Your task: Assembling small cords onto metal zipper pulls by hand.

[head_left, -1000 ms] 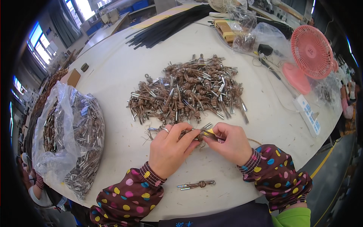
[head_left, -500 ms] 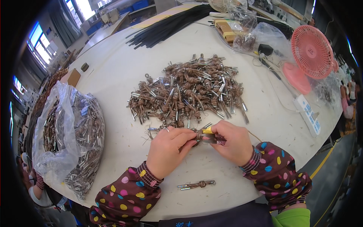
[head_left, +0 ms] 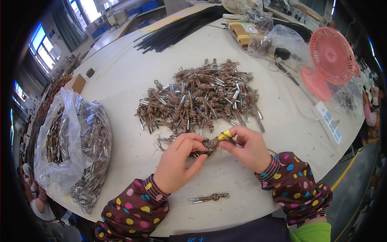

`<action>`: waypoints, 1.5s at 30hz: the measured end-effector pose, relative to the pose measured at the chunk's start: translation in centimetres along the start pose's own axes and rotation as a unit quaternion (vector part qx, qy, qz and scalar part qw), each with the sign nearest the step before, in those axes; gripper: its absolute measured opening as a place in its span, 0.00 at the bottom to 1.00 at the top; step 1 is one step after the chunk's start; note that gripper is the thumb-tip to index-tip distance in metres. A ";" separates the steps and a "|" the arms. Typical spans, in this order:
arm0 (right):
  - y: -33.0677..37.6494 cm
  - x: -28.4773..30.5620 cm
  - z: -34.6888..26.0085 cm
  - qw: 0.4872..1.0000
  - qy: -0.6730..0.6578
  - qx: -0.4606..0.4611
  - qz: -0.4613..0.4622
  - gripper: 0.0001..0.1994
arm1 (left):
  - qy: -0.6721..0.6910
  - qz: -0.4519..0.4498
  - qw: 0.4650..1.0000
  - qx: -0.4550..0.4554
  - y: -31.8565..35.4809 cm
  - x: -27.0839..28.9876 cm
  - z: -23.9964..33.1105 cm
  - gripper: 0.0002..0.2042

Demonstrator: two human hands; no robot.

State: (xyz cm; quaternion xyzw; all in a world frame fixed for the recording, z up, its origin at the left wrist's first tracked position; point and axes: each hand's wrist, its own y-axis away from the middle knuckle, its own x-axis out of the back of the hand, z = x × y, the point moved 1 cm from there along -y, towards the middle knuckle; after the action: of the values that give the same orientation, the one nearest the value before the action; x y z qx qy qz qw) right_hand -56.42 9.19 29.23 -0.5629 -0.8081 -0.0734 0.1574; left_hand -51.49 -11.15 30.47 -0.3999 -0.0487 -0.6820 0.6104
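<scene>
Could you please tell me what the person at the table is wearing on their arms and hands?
Both forearms are covered by dark brown sleeve covers dotted with yellow, pink, blue and orange spots, ending in striped ribbed cuffs at the wrists. The left hand and right hand are bare, with no gloves. A bright green garment shows below the right sleeve.

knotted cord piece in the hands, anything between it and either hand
Nothing visible does. The left hand and the right hand both touch the knotted cord piece directly with bare fingers. The right thumb wears a yellow wrap, pressed against the piece. The pile of similar pieces lies apart, farther back.
</scene>
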 end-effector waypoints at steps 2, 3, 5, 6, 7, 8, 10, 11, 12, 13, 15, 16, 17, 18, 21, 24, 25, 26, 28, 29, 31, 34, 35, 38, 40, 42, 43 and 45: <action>0.1 0.0 -0.1 1.000 -0.013 -0.011 -0.021 0.10 | 0.052 -0.044 0.993 0.097 -0.5 0.7 0.3 0.10; 0.1 -0.2 -0.3 0.998 -0.005 0.052 -0.029 0.10 | 0.102 -0.086 0.972 0.193 -0.7 1.0 0.4 0.12; 0.1 -0.3 -0.4 0.992 0.002 0.117 -0.040 0.10 | 0.108 -0.102 0.975 0.162 -0.7 0.8 -0.1 0.12; 0.0 -0.4 -0.1 0.989 0.004 0.143 -0.042 0.10 | 0.117 -0.122 0.977 0.128 -0.6 0.6 -0.5 0.13; -0.1 -0.4 0.2 0.985 0.006 0.169 -0.044 0.10 | 0.118 -0.122 0.977 0.128 -0.6 0.5 -0.9 0.13; -0.2 -0.3 0.5 0.985 0.007 0.169 -0.044 0.10 | 0.110 -0.124 0.980 0.108 -0.5 0.4 -1.1 0.12; -0.5 -0.1 0.9 0.973 0.050 0.223 -0.045 0.13 | 0.101 -0.125 0.983 0.088 -0.6 0.5 -1.0 0.11; -0.5 0.0 0.9 0.973 0.050 0.223 -0.045 0.13 | 0.082 -0.131 0.982 0.113 -0.7 0.6 -0.7 0.10; -0.6 0.0 0.8 0.965 0.088 0.244 -0.036 0.14 | 0.063 -0.137 0.979 0.137 -0.7 0.7 -0.6 0.10; -0.6 0.0 0.8 0.956 0.126 0.264 -0.027 0.15 | 0.063 -0.136 0.979 0.137 -0.6 0.5 -0.6 0.10; -0.3 -0.1 0.1 0.962 0.141 0.231 -0.025 0.14 | 0.004 -0.082 0.992 0.101 -0.3 0.1 -0.9 0.08; -0.2 -0.1 -0.1 0.967 0.157 0.199 -0.023 0.14 | 0.004 -0.082 0.992 0.101 -0.2 -0.1 -0.9 0.08; -0.3 -0.1 0.0 0.967 0.157 0.199 -0.023 0.14 | -0.030 -0.061 0.996 0.065 -0.2 -0.1 -0.8 0.07; -0.3 0.0 0.0 0.960 0.183 0.208 -0.037 0.13 | -0.063 -0.039 0.997 0.029 -0.2 -0.2 -0.7 0.07; -0.4 0.2 0.5 0.945 0.220 0.236 -0.058 0.13 | -0.153 0.001 0.986 -0.068 -0.1 -0.4 -0.6 0.05; -0.2 0.2 0.6 0.934 0.244 0.255 -0.056 0.12 | -0.193 -0.010 0.979 -0.069 0.0 -0.5 -0.2 0.05; -0.2 0.2 0.5 0.931 0.255 0.256 -0.046 0.12 | -0.193 -0.010 0.979 -0.069 0.0 -0.4 0.0 0.05; -0.1 0.2 0.4 0.931 0.255 0.256 -0.046 0.12 | -0.207 -0.015 0.976 -0.064 0.1 -0.4 0.1 0.04; -0.1 0.1 0.3 0.944 0.216 0.248 -0.036 0.10 | -0.222 -0.019 0.973 -0.060 0.1 -0.3 0.1 0.04; -0.1 0.1 0.2 0.944 0.216 0.248 -0.036 0.10 | -0.209 -0.015 0.976 -0.063 0.1 -0.2 0.1 0.04; -0.2 0.0 0.3 0.967 0.144 0.206 -0.036 0.09 | -0.196 -0.013 0.978 -0.066 0.1 -0.2 0.0 0.04; -0.2 0.1 -0.4 0.982 0.122 0.120 -0.076 0.09 | -0.137 -0.039 0.990 0.006 0.0 0.1 -0.1 0.03; -0.2 0.1 -0.6 0.982 0.122 0.120 -0.076 0.09 | -0.134 -0.042 0.990 0.027 0.0 0.0 -0.1 0.03; -0.3 0.0 -0.4 0.989 0.034 -0.017 -0.142 0.08 | -0.139 -0.031 0.989 0.048 -0.2 -0.1 -0.2 0.03; -0.3 -0.3 0.0 0.984 -0.055 -0.074 -0.150 0.10 | -0.146 -0.018 0.988 0.046 -0.2 -0.2 -0.5 0.03; -0.3 -0.1 -0.4 0.985 -0.068 -0.078 -0.134 0.10 | -0.214 0.036 0.976 0.018 -0.2 0.0 -0.9 0.04; -0.4 0.0 -0.4 0.986 -0.082 -0.082 -0.118 0.10 | -0.214 0.035 0.976 0.017 -0.2 0.1 -1.2 0.04; -0.7 0.3 -0.1 0.989 -0.062 -0.085 -0.108 0.11 | -0.178 0.078 0.980 0.041 -0.2 0.5 -1.6 0.06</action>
State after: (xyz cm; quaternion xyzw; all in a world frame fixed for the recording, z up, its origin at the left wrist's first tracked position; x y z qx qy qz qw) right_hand -57.14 9.23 29.48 -0.4872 -0.8631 -0.1232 0.0502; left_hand -52.37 -12.43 29.78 -0.4922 -0.1533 -0.5475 0.6592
